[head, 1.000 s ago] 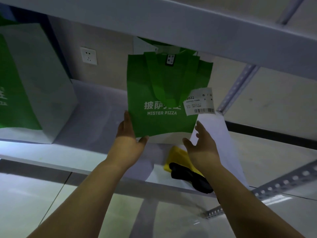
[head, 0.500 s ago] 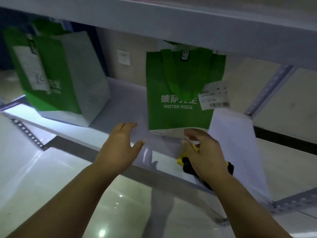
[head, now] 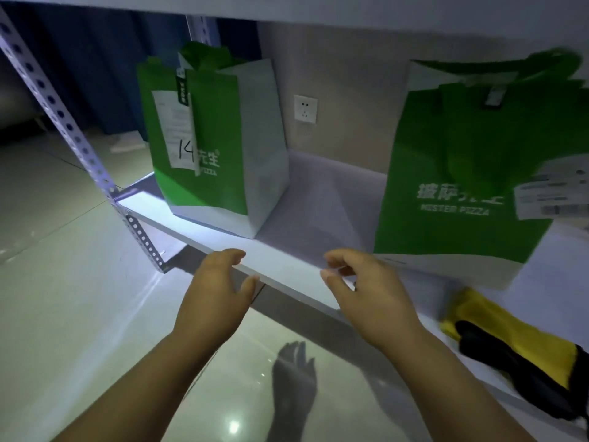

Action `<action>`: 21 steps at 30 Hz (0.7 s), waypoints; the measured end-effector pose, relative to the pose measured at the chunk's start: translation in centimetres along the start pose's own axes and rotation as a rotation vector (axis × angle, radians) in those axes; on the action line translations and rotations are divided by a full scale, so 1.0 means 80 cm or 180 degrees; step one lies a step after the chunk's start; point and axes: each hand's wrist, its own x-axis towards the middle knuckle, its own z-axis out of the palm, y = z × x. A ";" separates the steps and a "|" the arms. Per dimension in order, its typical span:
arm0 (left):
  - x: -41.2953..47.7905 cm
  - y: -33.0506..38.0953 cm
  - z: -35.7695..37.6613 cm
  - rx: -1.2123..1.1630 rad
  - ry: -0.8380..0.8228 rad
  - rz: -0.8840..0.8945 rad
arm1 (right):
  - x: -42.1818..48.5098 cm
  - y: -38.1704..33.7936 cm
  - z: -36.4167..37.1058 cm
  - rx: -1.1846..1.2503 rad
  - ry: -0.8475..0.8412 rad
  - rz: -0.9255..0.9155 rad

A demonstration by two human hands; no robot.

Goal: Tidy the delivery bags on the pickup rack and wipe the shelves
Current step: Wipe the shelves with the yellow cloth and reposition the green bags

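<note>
right now your left hand [head: 216, 291] and right hand [head: 366, 291] hover by the front edge of the shelf [head: 287, 266], fingers loosely curled, holding nothing. the green bag marked 14 [head: 216, 138] stands at the shelf's left, the other green bag [head: 462, 186] at its right, with a yellow-and-black cloth [head: 510, 339] just in front of that one.

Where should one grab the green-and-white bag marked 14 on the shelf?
Probably clasp its two sides from the open front. The boxy green-and-white delivery bag stands upright, its white side panel exposed, and the white upper shelf seems to leave little room above its green handles.
</note>
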 end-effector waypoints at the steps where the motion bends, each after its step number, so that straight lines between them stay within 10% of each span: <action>1: 0.010 -0.012 -0.004 0.0044 0.0018 0.0029 | 0.005 -0.008 0.014 -0.0050 -0.0030 0.0010; 21: 0.209 -0.149 -0.037 -0.1074 0.0518 0.0207 | 0.125 -0.102 0.182 -0.0344 0.0163 0.0393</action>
